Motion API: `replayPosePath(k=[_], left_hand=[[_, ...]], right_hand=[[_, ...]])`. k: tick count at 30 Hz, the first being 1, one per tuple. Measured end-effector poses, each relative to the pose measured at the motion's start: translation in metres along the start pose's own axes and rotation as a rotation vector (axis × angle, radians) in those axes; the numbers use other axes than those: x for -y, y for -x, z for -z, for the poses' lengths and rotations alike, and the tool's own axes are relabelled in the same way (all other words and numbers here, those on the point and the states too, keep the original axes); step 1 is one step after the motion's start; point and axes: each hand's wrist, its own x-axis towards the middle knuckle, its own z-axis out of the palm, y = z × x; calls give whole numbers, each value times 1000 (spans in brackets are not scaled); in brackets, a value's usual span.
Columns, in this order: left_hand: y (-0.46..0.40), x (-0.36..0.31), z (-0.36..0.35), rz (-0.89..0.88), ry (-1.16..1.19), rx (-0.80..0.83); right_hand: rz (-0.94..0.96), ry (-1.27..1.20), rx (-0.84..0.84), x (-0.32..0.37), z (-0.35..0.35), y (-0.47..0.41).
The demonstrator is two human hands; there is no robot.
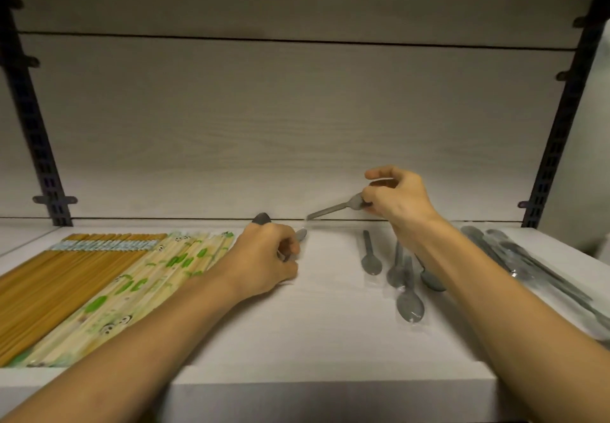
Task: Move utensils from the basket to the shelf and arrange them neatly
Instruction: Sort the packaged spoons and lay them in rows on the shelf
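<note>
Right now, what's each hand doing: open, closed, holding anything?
Left hand: closed on grey spoons, low over the shelf.
Right hand: closed, pinching a wrapped grey spoon above the shelf.

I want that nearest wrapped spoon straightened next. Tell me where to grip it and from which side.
Grip the nearest spoon by its handle, the narrow far end, coming from above. The bowl points toward you and lies flat in slippery clear wrap, so it offers little to pinch. The handle runs close beside other spoons, so pinch across its width. The right hand already holds a utensil.
</note>
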Motion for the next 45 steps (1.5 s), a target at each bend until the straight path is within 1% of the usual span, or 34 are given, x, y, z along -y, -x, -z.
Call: replayPosePath(k=[2, 4, 6, 8, 10, 12, 14, 17, 19, 20, 22, 23, 25, 26, 27, 29, 31, 32, 34, 36, 38, 40, 41, 43, 45], left_hand=[[0, 0, 1, 29, 4, -25], [-1, 0, 3, 67, 10, -79], [-2, 0, 5, 95, 6, -117], [-1, -2, 6, 110, -14, -76], [2, -2, 6, 127, -75, -9], [3, -1, 6, 147, -122, 12], [4, 1, 9, 151, -115, -32], [5, 1, 12, 163, -36, -28], [4, -1, 10, 143, -26, -21], [3, -3, 10, 146, -4, -43], [1, -5, 10, 214, 122, -112], [-1, -4, 11, 262, 253, -133], [-2, -3, 13, 343, 543, -125], [-2, -1, 13, 358, 599, -113], [-2, 1, 13, 342, 534, -99], [0, 2, 13, 266, 286, -75], [3, 0, 12, 197, 135, -20], [4, 0, 11, 173, 71, 7], [5, 0, 9, 137, -42, 55], [6, 2, 10, 132, -82, 44], [7, 4, 11, 97, -146, 16], [7, 7, 11, 62, -193, 35], [7, 8, 11, 46, -230, 50], [8, 9, 10, 13, -286, 75], [8, 11, 10, -22, -260, 96]], right_hand=[[-14, -47, -65, 0, 2, -2], [-32, -158, -128, 3, 3, -2], [-48, -248, -142, 6, 3, -2], [-60, -211, -74, 6, 2, 0], [-67, -86, 77, 0, -5, 5], [-17, 67, 221, -7, -12, 8], [56, 138, 235, -8, -14, 6], [58, 70, 184, -2, -5, 0], [38, 133, 234, -3, -2, 2], [37, 187, 282, -5, -3, 4], [47, 285, 353, -12, -8, 8], [64, 313, 358, -14, -9, 8], [93, 312, 328, -15, -9, 7], [87, 271, 310, -13, -8, 6], [67, 216, 300, -9, -6, 5], [23, 132, 256, -3, -2, 4], [-2, 101, 196, 0, 2, 1], [-4, 112, 196, 0, 2, 2], [21, 171, 269, -3, -1, 6], [67, 271, 387, -9, -6, 11], [142, 442, 469, -17, -9, 12], [266, 653, 463, -24, -9, 10], [319, 711, 443, -25, -8, 10], [365, 736, 408, -24, -6, 11], [361, 718, 438, -22, -6, 15]])
